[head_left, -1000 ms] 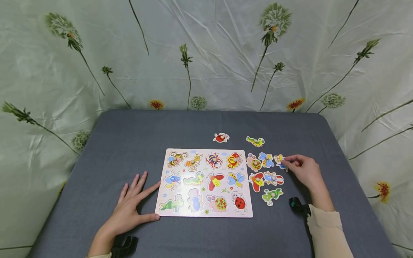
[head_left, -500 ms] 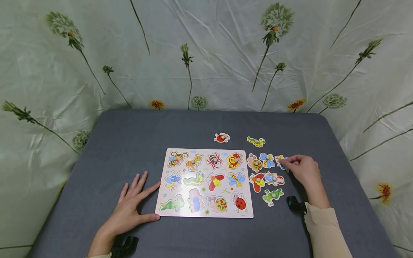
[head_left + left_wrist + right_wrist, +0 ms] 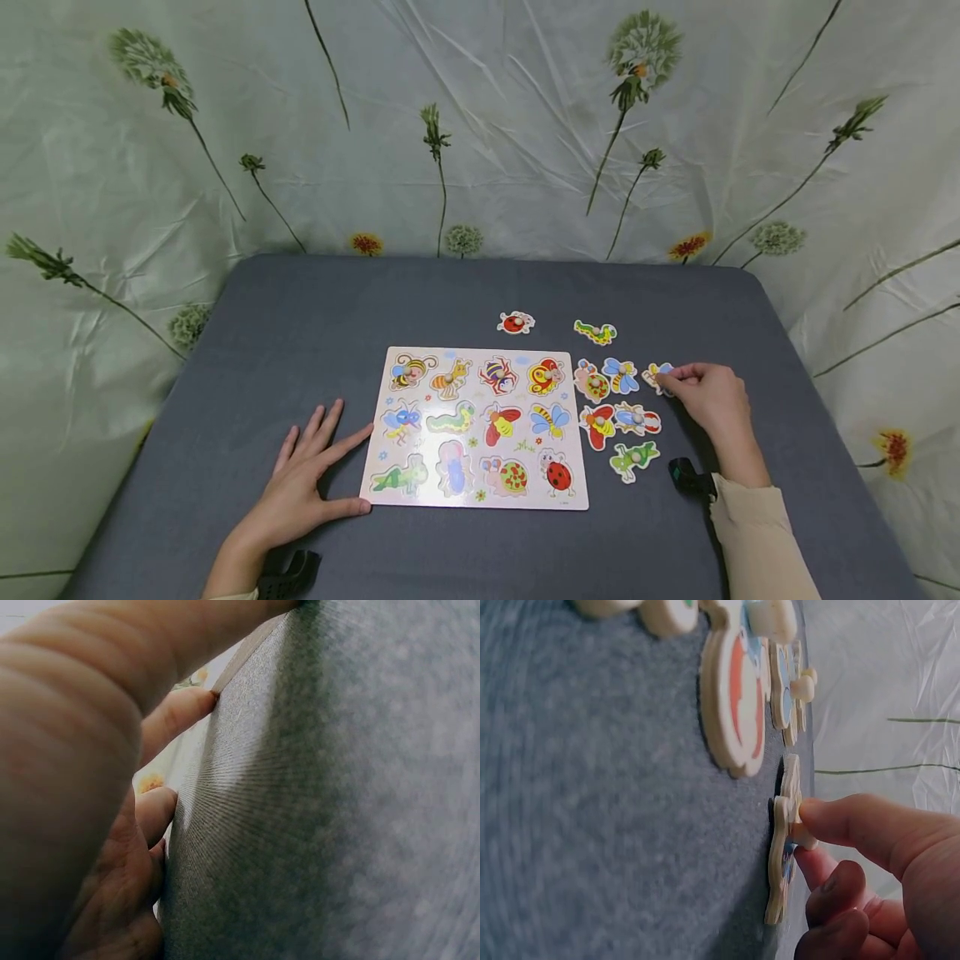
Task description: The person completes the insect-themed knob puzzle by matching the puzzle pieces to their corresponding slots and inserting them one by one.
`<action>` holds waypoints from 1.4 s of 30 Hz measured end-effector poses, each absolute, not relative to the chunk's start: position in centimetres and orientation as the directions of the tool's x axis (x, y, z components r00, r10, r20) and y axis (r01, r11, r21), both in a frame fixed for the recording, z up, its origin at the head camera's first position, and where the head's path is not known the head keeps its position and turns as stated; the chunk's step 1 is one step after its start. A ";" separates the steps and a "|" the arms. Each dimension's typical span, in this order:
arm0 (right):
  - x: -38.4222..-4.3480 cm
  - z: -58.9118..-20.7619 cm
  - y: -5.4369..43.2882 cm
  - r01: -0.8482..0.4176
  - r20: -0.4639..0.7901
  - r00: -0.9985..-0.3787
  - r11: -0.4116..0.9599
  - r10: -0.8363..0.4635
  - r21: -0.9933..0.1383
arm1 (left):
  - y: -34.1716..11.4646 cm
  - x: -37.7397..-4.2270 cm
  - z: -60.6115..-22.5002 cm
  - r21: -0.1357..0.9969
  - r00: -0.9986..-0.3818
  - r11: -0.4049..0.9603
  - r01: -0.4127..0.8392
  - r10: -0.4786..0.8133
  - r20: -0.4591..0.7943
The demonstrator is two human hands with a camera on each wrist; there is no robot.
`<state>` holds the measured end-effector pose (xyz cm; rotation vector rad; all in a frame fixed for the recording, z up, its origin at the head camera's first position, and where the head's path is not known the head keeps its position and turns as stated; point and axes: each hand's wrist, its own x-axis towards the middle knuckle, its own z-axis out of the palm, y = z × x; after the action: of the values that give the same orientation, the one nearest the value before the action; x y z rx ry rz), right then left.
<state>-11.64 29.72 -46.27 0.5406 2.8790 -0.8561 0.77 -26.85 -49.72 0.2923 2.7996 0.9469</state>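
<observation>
My right hand (image 3: 708,404) pinches the small knob of a wooden puzzle piece (image 3: 654,378), an insect shape with blue parts, at the right of the cluster. Seen from the right wrist, thumb and index finger meet at the knob, and the insect piece (image 3: 778,859) stands close over the grey cloth. My left hand (image 3: 303,479) lies with fingers spread on the cloth; its index fingertip and thumb reach the left edge of the pale pink puzzle board (image 3: 510,503). Pictures of insects cover the board, some with knobbed pieces seated in them.
Beside the board's right edge lie a snail piece (image 3: 592,385), a blue-winged bee piece (image 3: 620,377), a red-winged piece (image 3: 598,427), a blue-and-red piece (image 3: 637,418) and a grasshopper piece (image 3: 632,460). Behind are a ladybug piece (image 3: 515,322) and a caterpillar piece (image 3: 596,332).
My right hand has shifted the pinched insect piece slightly right, away from the blue-winged bee piece, and turned it a little. My left hand and the board stay in place.
</observation>
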 end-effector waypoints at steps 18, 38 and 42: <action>-11.7 -46.3 30.5 0.276 -0.130 -0.961 0.812 0.244 -0.514 | -26.8 0.9 -49.7 0.609 -0.967 0.782 0.132 0.236 -0.094; -11.4 -47.6 31.9 0.280 -0.173 -0.960 0.739 0.220 -0.612 | -26.8 0.9 -49.5 0.607 -0.968 0.787 0.114 0.225 -0.111; -11.4 -47.6 31.9 0.297 -0.193 -0.955 0.728 0.226 -0.618 | -26.8 0.8 -49.5 0.605 -0.967 0.789 0.107 0.224 -0.121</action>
<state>-11.43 31.93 -47.61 0.4280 2.8228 -1.0360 0.77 -26.78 -49.49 0.2607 2.7935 0.9273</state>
